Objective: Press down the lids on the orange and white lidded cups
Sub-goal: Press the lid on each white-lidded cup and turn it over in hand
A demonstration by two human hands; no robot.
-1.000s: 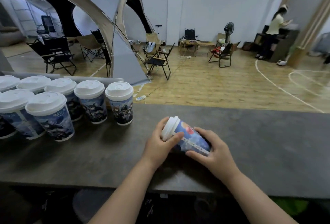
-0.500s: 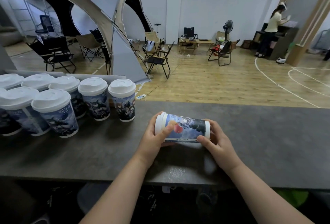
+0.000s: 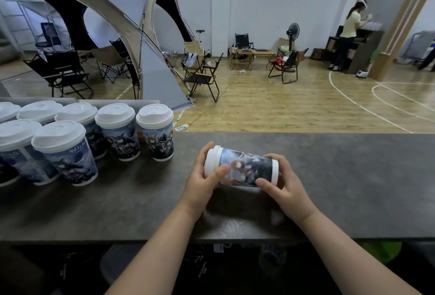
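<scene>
The lidded cup (image 3: 246, 168) lies on its side over the front-centre of the worktop (image 3: 353, 177). I cannot tell whether it touches the surface. Its long axis runs left to right, white lid (image 3: 213, 161) toward my left and base toward my right. My left hand (image 3: 202, 178) curls round the lid end, thumb across the sidewall just beside the rim. My right hand (image 3: 283, 187) grips the base end. I judge the left hand nearer the lid, so it should press along the axis against the right hand's brace. A cluster of upright lidded cups (image 3: 116, 130) stands well apart to the left.
</scene>
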